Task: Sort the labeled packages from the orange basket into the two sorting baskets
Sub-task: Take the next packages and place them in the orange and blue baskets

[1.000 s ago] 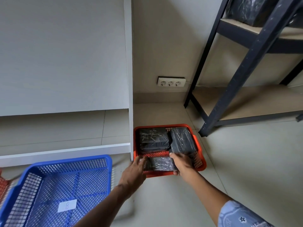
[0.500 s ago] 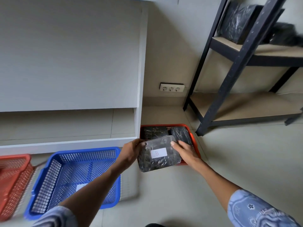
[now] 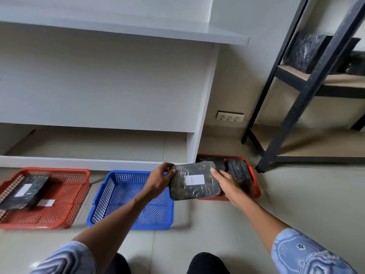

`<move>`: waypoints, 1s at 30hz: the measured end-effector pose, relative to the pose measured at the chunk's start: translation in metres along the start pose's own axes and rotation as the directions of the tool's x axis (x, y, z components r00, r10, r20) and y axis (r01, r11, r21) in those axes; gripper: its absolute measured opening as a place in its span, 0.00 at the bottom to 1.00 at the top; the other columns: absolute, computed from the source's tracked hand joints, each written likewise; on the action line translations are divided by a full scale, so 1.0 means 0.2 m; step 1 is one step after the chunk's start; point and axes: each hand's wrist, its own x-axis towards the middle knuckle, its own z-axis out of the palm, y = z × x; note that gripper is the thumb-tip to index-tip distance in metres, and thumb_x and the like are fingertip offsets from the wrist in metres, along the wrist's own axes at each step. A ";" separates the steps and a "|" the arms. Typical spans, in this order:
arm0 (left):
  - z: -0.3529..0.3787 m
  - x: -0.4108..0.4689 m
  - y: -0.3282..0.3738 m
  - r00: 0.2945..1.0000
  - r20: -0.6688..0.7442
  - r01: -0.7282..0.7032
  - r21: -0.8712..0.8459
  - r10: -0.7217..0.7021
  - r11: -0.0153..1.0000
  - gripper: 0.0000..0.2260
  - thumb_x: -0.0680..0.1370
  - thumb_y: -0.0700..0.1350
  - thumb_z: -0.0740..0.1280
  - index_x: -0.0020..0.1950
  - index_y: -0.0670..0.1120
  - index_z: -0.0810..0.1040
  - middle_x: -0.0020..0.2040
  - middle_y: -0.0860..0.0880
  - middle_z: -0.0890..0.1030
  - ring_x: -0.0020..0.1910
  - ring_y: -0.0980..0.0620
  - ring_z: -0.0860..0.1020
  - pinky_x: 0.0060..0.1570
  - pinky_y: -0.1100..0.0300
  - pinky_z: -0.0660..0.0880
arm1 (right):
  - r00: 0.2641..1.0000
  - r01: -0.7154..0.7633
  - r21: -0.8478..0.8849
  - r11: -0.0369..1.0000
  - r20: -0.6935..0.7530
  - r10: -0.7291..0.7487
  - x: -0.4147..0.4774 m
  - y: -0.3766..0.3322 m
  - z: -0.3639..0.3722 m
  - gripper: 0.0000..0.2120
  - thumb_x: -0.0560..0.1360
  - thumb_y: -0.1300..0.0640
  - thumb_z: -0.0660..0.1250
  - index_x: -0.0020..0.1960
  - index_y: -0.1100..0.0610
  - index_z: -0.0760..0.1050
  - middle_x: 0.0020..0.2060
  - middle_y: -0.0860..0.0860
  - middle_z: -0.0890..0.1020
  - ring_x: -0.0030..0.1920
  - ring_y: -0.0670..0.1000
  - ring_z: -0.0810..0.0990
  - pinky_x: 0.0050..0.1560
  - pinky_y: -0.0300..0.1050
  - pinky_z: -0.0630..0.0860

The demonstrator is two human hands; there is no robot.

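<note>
left hand [image 3: 158, 179] and right hand [image 3: 227, 183] gripped opposite short edges of the film-wrapped package [image 3: 194, 180] labeled b, apparently stiff, slick and moderately heavy.

Three baskets [image 3: 130, 194], six packages [image 3: 194, 180].

Soft, even daylight fills the room, bright without harsh glare. The glossy floor [image 3: 296, 204] at 4 o'clock carries a pale sheen, and the plastic wrap on the held package [image 3: 194, 180] shows small highlights. Faint shadows lie under the blue basket [image 3: 130, 200] and the red basket [image 3: 59, 196]. Wide-angle distortion bends the white shelf [image 3: 118, 34] and the black rack [image 3: 308, 91] towards the edges. The red basket at 9 o'clock looks slightly motion-blurred; the sleeves at 5 and 7 o'clock are soft.
</note>
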 end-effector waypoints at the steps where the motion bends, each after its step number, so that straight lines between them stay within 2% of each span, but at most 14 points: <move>1: -0.03 -0.01 0.00 1.000 -0.003 0.011 -0.015 -0.011 1.000 0.11 0.79 0.45 0.66 0.60 0.45 0.77 0.53 0.43 0.80 0.47 0.48 0.80 0.38 0.58 0.81 | 1.000 0.000 0.005 1.000 0.004 0.000 0.04 0.03 0.02 0.50 0.54 0.21 0.69 0.69 0.48 0.72 0.63 0.48 0.80 0.62 0.51 0.79 0.68 0.56 0.72; 2: -0.05 -0.02 0.00 1.000 -0.001 0.019 -0.037 -0.019 0.999 0.10 0.79 0.45 0.66 0.60 0.44 0.77 0.53 0.43 0.79 0.47 0.48 0.80 0.38 0.57 0.81 | 1.000 0.005 0.007 1.000 0.015 -0.005 0.07 0.06 0.03 0.48 0.53 0.21 0.69 0.67 0.47 0.74 0.61 0.48 0.82 0.60 0.51 0.80 0.67 0.56 0.73; 4: -0.10 -0.04 0.01 0.999 -0.006 0.037 -0.082 -0.038 0.996 0.09 0.79 0.43 0.65 0.59 0.44 0.76 0.53 0.43 0.79 0.48 0.48 0.79 0.37 0.56 0.82 | 0.999 -0.003 0.026 1.000 0.039 0.002 0.06 0.03 0.08 0.37 0.57 0.24 0.71 0.59 0.45 0.79 0.55 0.47 0.85 0.56 0.52 0.83 0.64 0.57 0.76; 7: -0.16 -0.05 -0.01 0.996 -0.062 0.055 -0.093 -0.061 0.994 0.08 0.80 0.42 0.64 0.58 0.45 0.77 0.52 0.43 0.79 0.47 0.47 0.78 0.40 0.51 0.82 | 0.999 -0.009 0.050 0.999 0.053 0.006 -0.10 -0.11 0.20 0.16 0.71 0.42 0.72 0.52 0.51 0.81 0.50 0.52 0.87 0.52 0.56 0.85 0.56 0.63 0.80; 8: -0.19 -0.06 -0.03 0.995 -0.074 0.063 -0.090 -0.069 0.994 0.07 0.80 0.41 0.64 0.58 0.45 0.77 0.51 0.43 0.79 0.47 0.47 0.78 0.41 0.50 0.81 | 0.999 0.007 0.040 0.999 0.051 -0.009 -0.13 -0.13 0.24 0.11 0.74 0.46 0.70 0.51 0.52 0.80 0.50 0.53 0.86 0.50 0.56 0.85 0.54 0.61 0.81; 10: -0.24 -0.07 -0.07 0.992 -0.077 0.092 -0.075 -0.098 0.993 0.08 0.80 0.41 0.64 0.59 0.44 0.77 0.51 0.43 0.79 0.47 0.46 0.78 0.43 0.47 0.81 | 0.998 0.047 -0.013 0.999 0.041 -0.047 -0.15 -0.14 0.31 0.06 0.77 0.51 0.68 0.51 0.52 0.79 0.50 0.52 0.85 0.47 0.52 0.84 0.47 0.47 0.82; 12: -0.30 -0.09 -0.13 0.989 -0.085 0.116 -0.032 -0.118 0.993 0.09 0.80 0.42 0.64 0.59 0.44 0.77 0.50 0.44 0.79 0.47 0.45 0.79 0.43 0.45 0.82 | 0.995 0.087 -0.032 0.996 0.048 -0.086 -0.13 -0.11 0.40 0.07 0.78 0.56 0.67 0.55 0.55 0.79 0.50 0.53 0.84 0.43 0.46 0.81 0.38 0.32 0.77; 13: -0.33 -0.10 -0.16 0.986 -0.096 0.136 -0.019 -0.137 0.991 0.09 0.80 0.42 0.64 0.60 0.44 0.77 0.51 0.43 0.79 0.48 0.44 0.80 0.42 0.45 0.82 | 0.994 0.095 -0.042 0.995 0.053 -0.093 -0.12 -0.10 0.45 0.09 0.78 0.57 0.67 0.57 0.57 0.79 0.50 0.54 0.84 0.42 0.45 0.80 0.35 0.29 0.75; 14: -0.37 -0.10 -0.21 0.980 -0.110 0.166 -0.022 -0.167 0.986 0.10 0.80 0.41 0.64 0.60 0.43 0.76 0.51 0.43 0.79 0.48 0.44 0.80 0.41 0.46 0.82 | 0.996 0.080 -0.046 0.996 0.053 -0.078 -0.11 -0.07 0.51 0.10 0.78 0.57 0.67 0.57 0.58 0.78 0.50 0.54 0.84 0.42 0.45 0.81 0.36 0.31 0.75; 18: -0.48 -0.13 -0.40 0.942 -0.156 0.278 -0.131 -0.297 0.952 0.08 0.81 0.40 0.62 0.58 0.40 0.75 0.54 0.40 0.78 0.47 0.45 0.80 0.36 0.50 0.82 | 0.996 -0.019 -0.036 0.999 0.089 0.022 -0.05 0.01 0.73 0.13 0.78 0.54 0.67 0.59 0.58 0.74 0.53 0.55 0.81 0.48 0.54 0.82 0.42 0.49 0.81; 22: -0.52 -0.16 -0.61 0.863 -0.214 0.396 -0.274 -0.457 0.876 0.05 0.81 0.39 0.61 0.55 0.39 0.71 0.52 0.38 0.76 0.48 0.39 0.81 0.35 0.49 0.82 | 0.995 -0.043 -0.101 0.994 0.091 0.052 0.00 0.09 0.89 0.10 0.79 0.55 0.65 0.59 0.56 0.73 0.54 0.55 0.79 0.50 0.54 0.79 0.50 0.56 0.80; 25: -0.47 -0.18 -0.75 0.799 -0.229 0.465 -0.349 -0.555 0.813 0.03 0.80 0.38 0.62 0.52 0.39 0.70 0.51 0.34 0.78 0.42 0.38 0.82 0.33 0.51 0.81 | 0.993 -0.057 -0.225 0.973 0.089 0.078 0.06 0.17 0.96 0.15 0.78 0.55 0.66 0.62 0.58 0.74 0.50 0.52 0.79 0.52 0.55 0.80 0.58 0.57 0.79; 28: -0.36 -0.16 -0.83 0.754 -0.217 0.518 -0.384 -0.620 0.764 0.03 0.79 0.37 0.63 0.47 0.40 0.69 0.48 0.34 0.79 0.36 0.41 0.82 0.29 0.54 0.81 | 0.990 -0.057 -0.343 0.938 0.099 0.096 0.10 0.25 0.98 0.16 0.77 0.55 0.66 0.64 0.58 0.74 0.57 0.55 0.81 0.56 0.54 0.80 0.62 0.51 0.75; 30: -0.28 -0.13 -0.87 0.734 -0.184 0.552 -0.399 -0.654 0.732 0.05 0.77 0.35 0.64 0.42 0.38 0.70 0.42 0.35 0.79 0.34 0.41 0.82 0.30 0.50 0.82 | 0.994 -0.051 -0.390 0.920 0.071 0.085 0.13 0.28 0.99 0.16 0.77 0.57 0.65 0.64 0.57 0.74 0.59 0.55 0.81 0.57 0.53 0.80 0.61 0.46 0.74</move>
